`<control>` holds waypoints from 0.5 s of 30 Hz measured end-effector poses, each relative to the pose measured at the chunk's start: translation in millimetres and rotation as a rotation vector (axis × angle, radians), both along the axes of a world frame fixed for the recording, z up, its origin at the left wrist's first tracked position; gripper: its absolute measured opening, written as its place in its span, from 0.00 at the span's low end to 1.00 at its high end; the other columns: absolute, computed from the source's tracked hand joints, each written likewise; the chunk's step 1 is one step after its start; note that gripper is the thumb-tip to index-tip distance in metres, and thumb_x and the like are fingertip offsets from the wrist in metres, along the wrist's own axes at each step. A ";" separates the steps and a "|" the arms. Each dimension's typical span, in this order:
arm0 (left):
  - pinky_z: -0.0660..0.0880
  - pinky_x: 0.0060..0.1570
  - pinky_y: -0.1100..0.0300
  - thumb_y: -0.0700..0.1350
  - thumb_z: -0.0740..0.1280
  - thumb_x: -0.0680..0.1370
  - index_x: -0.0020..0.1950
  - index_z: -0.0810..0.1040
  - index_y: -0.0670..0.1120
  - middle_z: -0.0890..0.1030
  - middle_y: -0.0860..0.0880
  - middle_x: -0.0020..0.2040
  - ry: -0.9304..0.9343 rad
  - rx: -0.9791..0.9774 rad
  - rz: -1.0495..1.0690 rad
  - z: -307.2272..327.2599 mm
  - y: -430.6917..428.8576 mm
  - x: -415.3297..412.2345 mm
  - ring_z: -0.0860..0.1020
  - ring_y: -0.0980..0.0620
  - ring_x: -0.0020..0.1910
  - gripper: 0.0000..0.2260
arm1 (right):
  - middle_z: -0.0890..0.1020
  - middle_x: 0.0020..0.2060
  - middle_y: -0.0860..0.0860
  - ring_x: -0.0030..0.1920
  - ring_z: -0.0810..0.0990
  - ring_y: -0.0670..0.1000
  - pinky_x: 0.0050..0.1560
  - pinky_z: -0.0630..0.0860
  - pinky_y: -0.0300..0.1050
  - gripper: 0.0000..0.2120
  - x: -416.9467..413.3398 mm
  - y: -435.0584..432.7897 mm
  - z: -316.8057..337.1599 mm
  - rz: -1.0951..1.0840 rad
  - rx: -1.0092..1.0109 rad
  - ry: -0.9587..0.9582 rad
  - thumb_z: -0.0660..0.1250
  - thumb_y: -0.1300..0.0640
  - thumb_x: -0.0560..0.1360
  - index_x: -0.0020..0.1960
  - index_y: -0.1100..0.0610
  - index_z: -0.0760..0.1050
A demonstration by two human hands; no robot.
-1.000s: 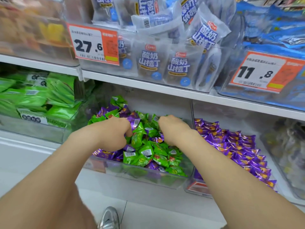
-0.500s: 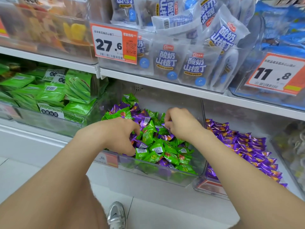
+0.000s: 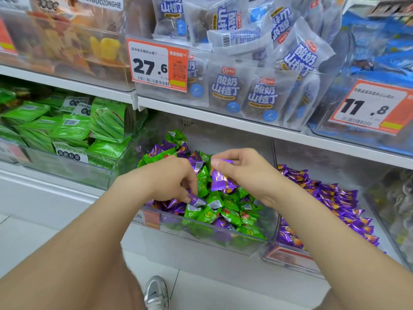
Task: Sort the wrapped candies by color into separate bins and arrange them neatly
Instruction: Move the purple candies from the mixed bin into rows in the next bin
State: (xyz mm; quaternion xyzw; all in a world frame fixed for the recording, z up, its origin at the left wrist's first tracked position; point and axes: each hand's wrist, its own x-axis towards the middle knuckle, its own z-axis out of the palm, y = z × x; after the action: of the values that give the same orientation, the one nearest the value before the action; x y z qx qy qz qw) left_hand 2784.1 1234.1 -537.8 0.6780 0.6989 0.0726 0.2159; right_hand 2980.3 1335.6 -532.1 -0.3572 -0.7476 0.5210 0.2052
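Note:
A clear middle bin (image 3: 207, 240) on the lower shelf holds a mixed heap of green candies (image 3: 232, 217) and purple candies (image 3: 169, 148). My right hand (image 3: 248, 173) is lifted just above the heap and pinches a purple candy (image 3: 221, 181) between thumb and fingers. My left hand (image 3: 172, 177) reaches down into the heap, its fingertips pinching a second purple candy (image 3: 196, 201). The bin to the right (image 3: 288, 258) holds only purple candies (image 3: 335, 202) laid in rows.
A bin of green snack packs (image 3: 73, 130) stands to the left. Overhead, a shelf edge (image 3: 223, 118) carries bins of blue-and-white packs with price tags (image 3: 157, 66). A bin with pale wrapped items (image 3: 397, 204) sits far right. My shoe (image 3: 156, 291) is on the tiled floor.
My right hand has lifted out of the heap with a purple candy. My left hand has pushed lower and now pinches another purple candy. The camera has moved closer.

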 end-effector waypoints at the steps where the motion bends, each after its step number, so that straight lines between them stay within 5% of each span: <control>1: 0.75 0.41 0.61 0.48 0.80 0.74 0.49 0.88 0.56 0.83 0.59 0.39 -0.029 0.023 0.008 0.7 -0.8 0.3 0.80 0.59 0.39 0.06 | 0.85 0.40 0.53 0.35 0.79 0.45 0.41 0.75 0.40 0.08 2.4 -1.2 2.7 0.001 -0.016 0.035 0.72 0.54 0.81 0.57 0.56 0.84; 5: 0.67 0.33 0.70 0.47 0.76 0.77 0.49 0.87 0.53 0.78 0.69 0.30 -0.146 0.203 0.075 7.1 -2.9 10.5 0.76 0.66 0.31 0.02 | 0.82 0.43 0.57 0.35 0.87 0.61 0.29 0.80 0.48 0.05 16.2 -7.9 13.5 -0.019 0.009 0.054 0.66 0.57 0.84 0.59 0.56 0.75; 7: 0.69 0.33 0.70 0.46 0.73 0.80 0.49 0.86 0.52 0.81 0.63 0.31 -0.310 0.265 0.129 13.9 -4.6 20.2 0.76 0.63 0.28 0.02 | 0.83 0.45 0.55 0.36 0.87 0.61 0.29 0.80 0.52 0.07 25.5 -8.1 17.1 -0.053 0.060 0.037 0.66 0.56 0.84 0.61 0.54 0.73; 9: 0.79 0.40 0.61 0.46 0.71 0.82 0.50 0.86 0.51 0.85 0.54 0.41 -0.564 0.275 0.178 19.7 -6.6 31.1 0.84 0.55 0.36 0.04 | 0.84 0.49 0.53 0.40 0.88 0.60 0.37 0.82 0.57 0.09 37.0 -8.5 21.8 -0.030 0.093 0.044 0.67 0.55 0.83 0.63 0.50 0.74; 15: 0.85 0.51 0.48 0.46 0.71 0.81 0.58 0.86 0.47 0.87 0.43 0.51 -0.968 0.199 0.172 28.3 -6.5 77.4 0.87 0.43 0.49 0.08 | 0.88 0.46 0.53 0.37 0.85 0.51 0.35 0.78 0.37 0.16 81.1 -12.2 29.8 -0.052 0.149 0.153 0.75 0.62 0.78 0.62 0.54 0.75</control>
State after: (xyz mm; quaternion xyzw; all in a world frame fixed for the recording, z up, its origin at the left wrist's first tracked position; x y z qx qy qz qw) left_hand 2861.5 1227.6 -509.4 0.5238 0.5618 0.4626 0.4428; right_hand 3061.5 1323.4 -502.3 -0.3194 -0.7569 0.4841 0.3012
